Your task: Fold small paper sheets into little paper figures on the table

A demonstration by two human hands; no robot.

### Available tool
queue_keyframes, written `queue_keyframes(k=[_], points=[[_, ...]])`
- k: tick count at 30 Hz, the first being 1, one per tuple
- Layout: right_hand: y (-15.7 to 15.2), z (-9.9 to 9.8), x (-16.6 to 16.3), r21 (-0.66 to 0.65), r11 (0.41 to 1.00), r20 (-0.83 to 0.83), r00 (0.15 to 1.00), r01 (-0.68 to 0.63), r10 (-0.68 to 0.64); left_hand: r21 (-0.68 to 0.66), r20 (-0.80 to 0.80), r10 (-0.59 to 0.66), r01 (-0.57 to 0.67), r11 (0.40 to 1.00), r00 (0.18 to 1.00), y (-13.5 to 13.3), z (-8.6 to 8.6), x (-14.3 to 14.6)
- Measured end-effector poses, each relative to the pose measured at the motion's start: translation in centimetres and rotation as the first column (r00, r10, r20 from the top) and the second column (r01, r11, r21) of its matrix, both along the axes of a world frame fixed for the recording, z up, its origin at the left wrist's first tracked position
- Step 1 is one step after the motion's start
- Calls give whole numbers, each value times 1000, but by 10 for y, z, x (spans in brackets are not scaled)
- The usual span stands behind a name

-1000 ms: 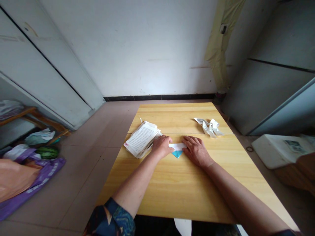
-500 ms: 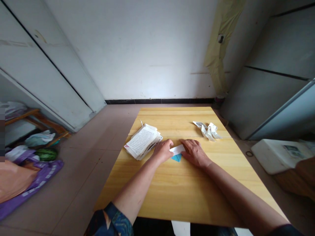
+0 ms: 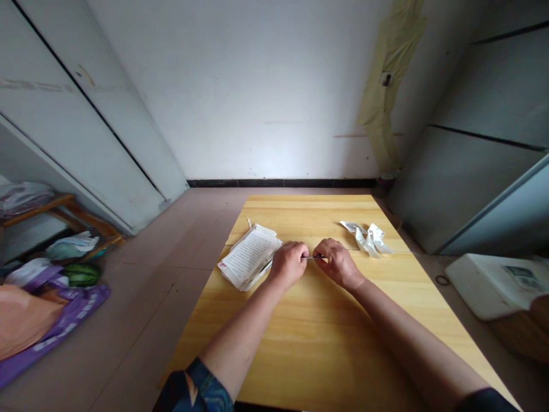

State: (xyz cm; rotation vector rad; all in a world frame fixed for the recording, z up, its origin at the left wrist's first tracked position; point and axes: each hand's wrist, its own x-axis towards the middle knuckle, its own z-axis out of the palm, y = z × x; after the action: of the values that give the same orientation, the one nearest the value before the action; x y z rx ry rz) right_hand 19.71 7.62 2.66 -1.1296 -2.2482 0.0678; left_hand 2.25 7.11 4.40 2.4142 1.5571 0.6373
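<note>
Between my two hands a small folded piece of paper (image 3: 313, 257) shows edge-on as a thin strip, raised toward me above the wooden table (image 3: 317, 343). My left hand (image 3: 290, 262) pinches its left end, with fingers curled and closed. At the other end my right hand (image 3: 338, 263) grips it between thumb and bent fingers. Most of the paper's faces are hidden from this angle. Just left of my left hand lies a stack of printed paper sheets (image 3: 249, 254), slightly fanned.
Crumpled paper (image 3: 369, 237) lies at the table's far right. A white container (image 3: 480, 286) stands on the floor to the right, beside grey cabinet doors (image 3: 480, 171). On the left floor are a watermelon (image 3: 81, 274) and a purple bag (image 3: 72, 315).
The folded paper, its white and blue faces visible before on the table, is now tilted edge-on. My right hand has gone from lying flatter to curled fingers. The view has shifted slightly.
</note>
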Motion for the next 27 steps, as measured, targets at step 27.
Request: queue_keyframes(k=[27], points=[[-13, -25, 15, 58, 996, 279, 959, -68, 49, 124, 103, -244, 231, 965, 964, 7, -47, -22]])
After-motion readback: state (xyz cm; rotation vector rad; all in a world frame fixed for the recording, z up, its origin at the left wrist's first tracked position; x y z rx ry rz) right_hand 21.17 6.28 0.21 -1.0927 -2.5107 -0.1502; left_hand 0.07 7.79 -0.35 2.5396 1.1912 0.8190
